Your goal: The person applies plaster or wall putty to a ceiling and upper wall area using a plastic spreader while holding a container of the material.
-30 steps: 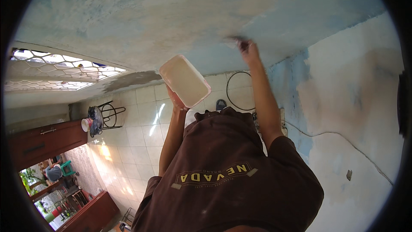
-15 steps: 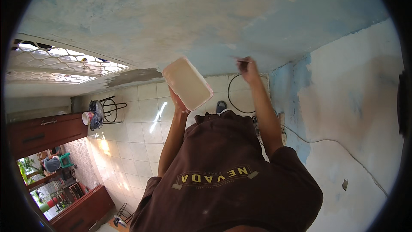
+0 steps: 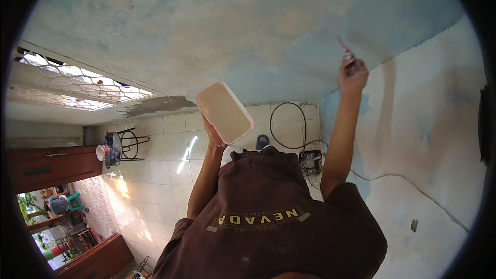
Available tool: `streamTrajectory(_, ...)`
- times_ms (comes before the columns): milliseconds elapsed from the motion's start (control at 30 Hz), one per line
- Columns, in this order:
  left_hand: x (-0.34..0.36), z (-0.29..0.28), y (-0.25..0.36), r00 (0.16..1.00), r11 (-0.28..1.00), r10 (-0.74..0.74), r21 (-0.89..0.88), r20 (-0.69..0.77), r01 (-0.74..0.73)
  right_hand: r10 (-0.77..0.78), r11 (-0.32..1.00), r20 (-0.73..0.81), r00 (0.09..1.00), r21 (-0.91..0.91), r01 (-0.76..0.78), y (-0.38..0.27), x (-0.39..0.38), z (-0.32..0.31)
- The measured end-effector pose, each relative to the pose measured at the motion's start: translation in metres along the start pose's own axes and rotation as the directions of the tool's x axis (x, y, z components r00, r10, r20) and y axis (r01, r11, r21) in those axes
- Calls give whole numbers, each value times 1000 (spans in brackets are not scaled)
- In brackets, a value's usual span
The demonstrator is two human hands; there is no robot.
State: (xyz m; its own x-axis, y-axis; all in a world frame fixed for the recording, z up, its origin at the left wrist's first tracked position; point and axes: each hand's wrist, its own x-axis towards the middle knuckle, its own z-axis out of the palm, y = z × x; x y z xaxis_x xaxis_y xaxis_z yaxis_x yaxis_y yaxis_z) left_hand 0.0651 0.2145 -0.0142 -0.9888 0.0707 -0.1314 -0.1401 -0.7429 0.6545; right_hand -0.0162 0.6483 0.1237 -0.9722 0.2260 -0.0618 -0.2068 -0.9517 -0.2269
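My left hand [image 3: 214, 135] grips a rectangular cream tub [image 3: 226, 113] with a pinkish rim from beneath its lower left side. The tub is tilted with its broad pale face toward me; its contents are hard to make out. Up to the right, my right hand [image 3: 353, 75] is closed on a thin tool that looks like a putty knife [image 3: 343, 43], blurred and pointing at the wall. Pale patches cover much of the blue wall [image 3: 248, 36] in front of me. Whether the tool touches the wall I cannot tell.
A black cable [image 3: 272, 124] loops on the tiled floor [image 3: 175, 181] beside a dark square box [image 3: 310, 161]. A stool [image 3: 132, 143] with a plastic bag stands at the left, near a red-brown door [image 3: 57, 168]. A patchy side wall [image 3: 413, 139] rises at right.
My right hand has moved up and to the right with the tool, toward the wall corner. My left hand still holds the tub, which sits slightly lower in view.
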Motion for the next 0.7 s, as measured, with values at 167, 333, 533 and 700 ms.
streamTrajectory(167, 6, 0, 6, 998, 996, -54, -72, 27, 56, 338, 939, 0, 941, -62, -338, 151, -1, -55)
streamTrajectory(333, 9, -6, 17, 998, 991, -31, -127, 50, 37, 389, 761, 137, 911, 510, -401, 137, 35, 71)
streamTrajectory(533, 7, 2, 10, 998, 984, -49, -171, 36, 55, -14, 883, 196, 980, 462, -80, -7, 10, 97)
streamTrajectory(700, 9, 0, 1, 998, 980, -42, -195, 38, 49, -84, 995, 157, 984, -47, 92, 54, -3, 3)
